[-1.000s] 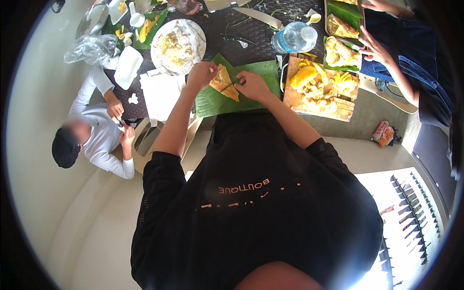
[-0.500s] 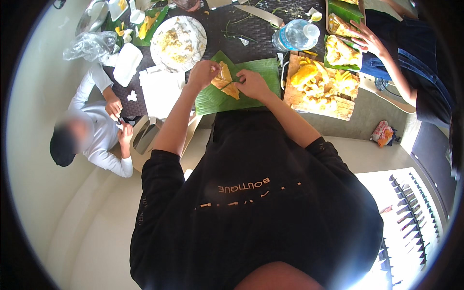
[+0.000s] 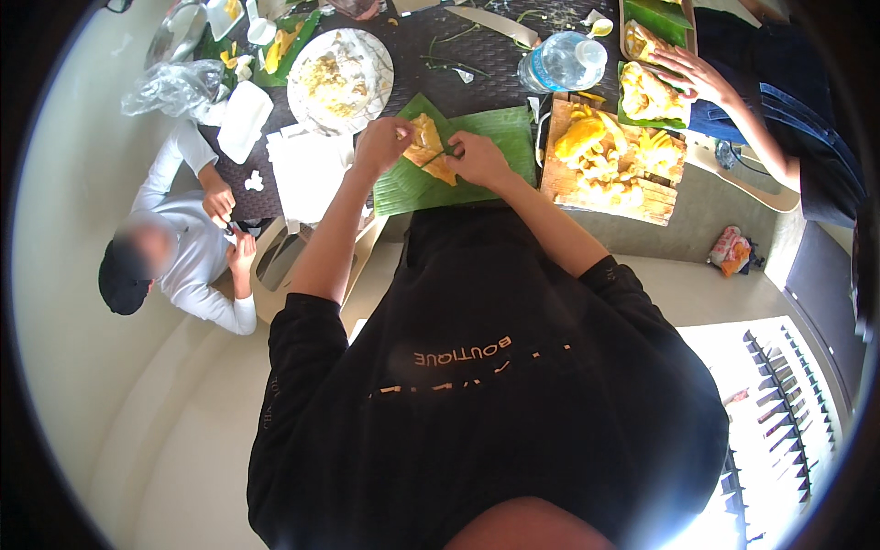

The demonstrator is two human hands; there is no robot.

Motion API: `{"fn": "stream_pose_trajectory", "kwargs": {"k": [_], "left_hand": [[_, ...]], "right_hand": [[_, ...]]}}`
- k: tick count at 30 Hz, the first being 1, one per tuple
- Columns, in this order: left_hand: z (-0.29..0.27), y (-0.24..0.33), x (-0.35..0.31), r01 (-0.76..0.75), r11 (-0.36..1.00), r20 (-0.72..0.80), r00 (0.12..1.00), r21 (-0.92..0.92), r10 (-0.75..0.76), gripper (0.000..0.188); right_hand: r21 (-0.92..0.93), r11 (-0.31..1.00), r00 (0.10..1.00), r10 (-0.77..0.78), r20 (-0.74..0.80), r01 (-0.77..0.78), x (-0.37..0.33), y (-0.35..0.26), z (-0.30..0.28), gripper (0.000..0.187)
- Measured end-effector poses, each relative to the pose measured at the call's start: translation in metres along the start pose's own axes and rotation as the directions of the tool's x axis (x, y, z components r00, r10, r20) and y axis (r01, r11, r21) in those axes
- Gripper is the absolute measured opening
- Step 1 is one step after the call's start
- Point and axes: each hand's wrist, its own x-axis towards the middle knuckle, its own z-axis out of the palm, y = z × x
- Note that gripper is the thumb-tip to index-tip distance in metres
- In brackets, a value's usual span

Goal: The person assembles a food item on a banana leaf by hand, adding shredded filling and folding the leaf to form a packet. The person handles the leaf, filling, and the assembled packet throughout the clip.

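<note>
A folded yellow piece of food (image 3: pixel 424 139), which looks like a filled tamale or crepe, lies on overlapping green banana leaves (image 3: pixel 500 137) at the table's near edge. Across its lower part runs a thin dark strip. My left hand (image 3: pixel 380 148) is at the food's upper left, thumb and fingertips pinched together; what sits between them is too small to make out. On the other side, my right hand (image 3: pixel 478 161) has its fingers closed at the end of the thin strip, against the food's right edge.
To the right, a wooden board (image 3: pixel 655 202) holds yellow fruit pieces, with a water bottle (image 3: pixel 561 64) behind. Left are a marbled plate (image 3: pixel 380 64) and white paper (image 3: pixel 307 174). A knife (image 3: pixel 490 23) lies beyond. A co-worker's hand (image 3: pixel 692 75) touches filled leaves; another person sits left.
My hands stay almost in place around the food, with only tiny finger shifts. The co-worker's hand at the right has moved slightly over the leaf-wrapped food.
</note>
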Motion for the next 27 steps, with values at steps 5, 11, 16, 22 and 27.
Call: {"fn": "stream_pose_trajectory", "kwargs": {"k": [5, 11, 16, 22, 27], "left_hand": [[0.009, 0.005, -0.001, -0.07, 0.997, -0.025, 0.997, -0.012, 0.069, 0.015], [0.017, 0.006, -0.002, -0.072, 0.997, -0.063, 0.996, -0.036, 0.07, 0.015], [0.004, 0.001, -0.007, 0.019, 0.995, -0.08, 0.996, -0.098, -0.027, 0.019], [-0.002, -0.023, 0.003, 0.032, 0.999, -0.056, 0.998, 0.025, -0.031, 0.019], [-0.001, -0.013, 0.01, 0.059, 0.995, 0.038, 0.997, 0.076, -0.062, 0.019]], "right_hand": [[0.007, 1.0, 1.0, 0.003, 0.011, -0.003, -0.001, -0.002, 0.0, 0.037], [0.011, 1.0, 1.0, -0.011, -0.005, 0.011, 0.0, 0.003, 0.002, 0.036], [0.026, 1.0, 1.0, -0.01, 0.003, 0.01, 0.001, 0.005, 0.002, 0.038], [-0.007, 1.0, 1.0, -0.009, 0.018, 0.009, 0.003, 0.004, 0.001, 0.039], [-0.034, 0.999, 1.0, -0.015, 0.026, 0.016, 0.002, 0.001, 0.001, 0.04]]}}
